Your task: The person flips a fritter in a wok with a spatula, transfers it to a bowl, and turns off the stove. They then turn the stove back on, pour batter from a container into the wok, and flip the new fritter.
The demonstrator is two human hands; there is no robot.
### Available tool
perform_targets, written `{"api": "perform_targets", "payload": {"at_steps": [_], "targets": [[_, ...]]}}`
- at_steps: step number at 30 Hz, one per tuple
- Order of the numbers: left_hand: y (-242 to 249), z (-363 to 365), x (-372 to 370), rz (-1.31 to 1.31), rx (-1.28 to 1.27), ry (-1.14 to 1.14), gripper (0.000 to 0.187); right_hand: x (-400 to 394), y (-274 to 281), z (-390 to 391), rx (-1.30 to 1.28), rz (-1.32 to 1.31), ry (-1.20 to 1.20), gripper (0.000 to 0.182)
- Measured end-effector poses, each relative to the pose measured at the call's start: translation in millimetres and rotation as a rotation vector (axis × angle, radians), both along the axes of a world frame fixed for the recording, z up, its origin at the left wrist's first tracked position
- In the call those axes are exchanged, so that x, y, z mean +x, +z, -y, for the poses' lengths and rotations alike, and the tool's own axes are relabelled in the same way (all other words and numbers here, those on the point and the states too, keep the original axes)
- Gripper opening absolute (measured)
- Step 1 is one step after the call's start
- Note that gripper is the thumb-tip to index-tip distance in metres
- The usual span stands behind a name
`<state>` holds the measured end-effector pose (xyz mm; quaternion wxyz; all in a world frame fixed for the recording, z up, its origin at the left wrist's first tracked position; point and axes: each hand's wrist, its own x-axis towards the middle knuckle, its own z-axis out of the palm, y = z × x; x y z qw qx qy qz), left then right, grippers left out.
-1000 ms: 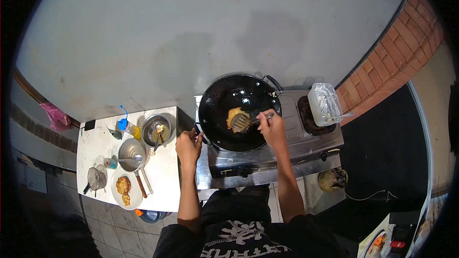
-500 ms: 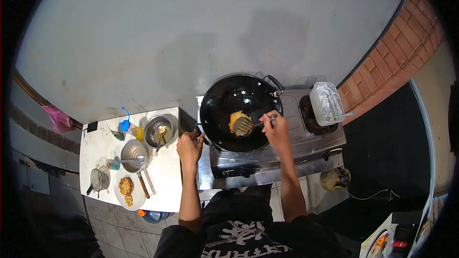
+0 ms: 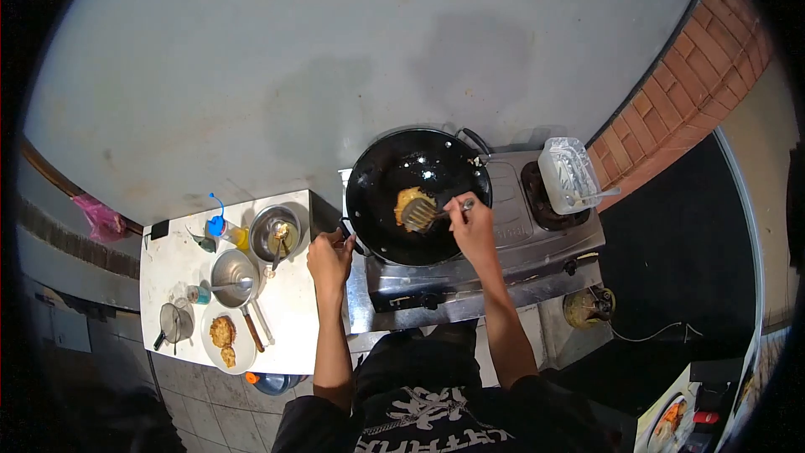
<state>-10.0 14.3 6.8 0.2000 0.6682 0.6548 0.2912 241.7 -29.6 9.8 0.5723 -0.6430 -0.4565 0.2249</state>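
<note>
We are holding both arms out in front of the dark shirt, elbows low and hands forward. Our right forearm is slanting forward and inward, so that the right hand point(image 3: 470, 218) is hanging over the near right part of a black wok point(image 3: 369, 176). Its fingers are clamping the handle of a slotted spatula point(image 3: 419, 216), and the spatula's head is pointing left from that hand. Just left of the right hand, a browned fritter point(image 3: 408, 198) is lying inside the wok, with the slotted head covering its near right part.

Our left forearm is running almost straight forward, and the left hand point(image 3: 329, 258) is closing, fingers bent and thumb forward, on the wok's left handle point(image 3: 345, 226). The wok is sitting on the stove point(image 3: 507, 243), between the two hands. Right of the right hand, a clear plastic container point(image 3: 563, 166) is resting on the stove with a spoon point(image 3: 595, 195) in it.

Left of the left hand, a white tabletop point(image 3: 293, 340) is carrying a metal bowl point(image 3: 264, 225) nearest that hand, then a metal pot point(image 3: 228, 269). Nearer us, a white plate point(image 3: 246, 351) is holding more browned pieces point(image 3: 223, 334).
</note>
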Motion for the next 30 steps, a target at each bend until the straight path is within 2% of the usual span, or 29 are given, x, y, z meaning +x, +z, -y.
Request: {"api": "perform_targets", "payload": {"at_steps": [3, 7, 10, 11, 14, 18, 19, 23, 26, 30], "targets": [[-1.8, -0.5, -0.4, 0.020, -0.015, -0.003, 0.030, -4.8, -1.1, 5.6, 0.057, 0.110, 0.062, 0.015], [-8.6, -1.2, -1.7, 0.050, -0.021, 0.014, 0.032, 4.9, 4.2, 8.1, -0.018, 0.069, -0.042, 0.015], [0.9, 0.9, 0.1, 0.035, -0.020, 0.012, 0.034, -3.2, -9.6, -4.1, 0.087, -0.019, -0.004, 0.014], [4.2, 1.1, 0.3, 0.019, -0.027, 0.005, 0.035, -3.7, -13.3, -3.5, 0.033, 0.035, 0.023, 0.013], [-10.2, -1.5, -2.7, 0.061, -0.018, 0.025, 0.033, -8.9, -3.5, 2.6, 0.019, 0.113, 0.069, 0.012], [-14.0, 0.0, -0.8, 0.083, -0.001, 0.052, 0.033, -9.2, 2.4, 7.7, 0.085, 0.049, 0.019, 0.011], [-12.9, 0.2, -1.0, 0.056, 0.034, 0.026, 0.033, -7.6, 11.4, 12.5, 0.045, 0.122, 0.012, 0.011], [-17.2, -2.6, -4.0, 0.063, 0.040, -0.003, 0.033, 1.4, 24.1, 18.1, 0.094, 0.121, 0.001, 0.013], [0.3, 2.0, 0.6, 0.065, -0.020, 0.012, 0.037, 5.9, 21.1, 19.1, 0.026, 0.141, -0.026, 0.014], [-9.8, -1.8, -2.2, 0.079, -0.032, 0.013, 0.037, 4.4, 12.6, 15.1, -0.009, 0.205, -0.042, 0.013]]}}
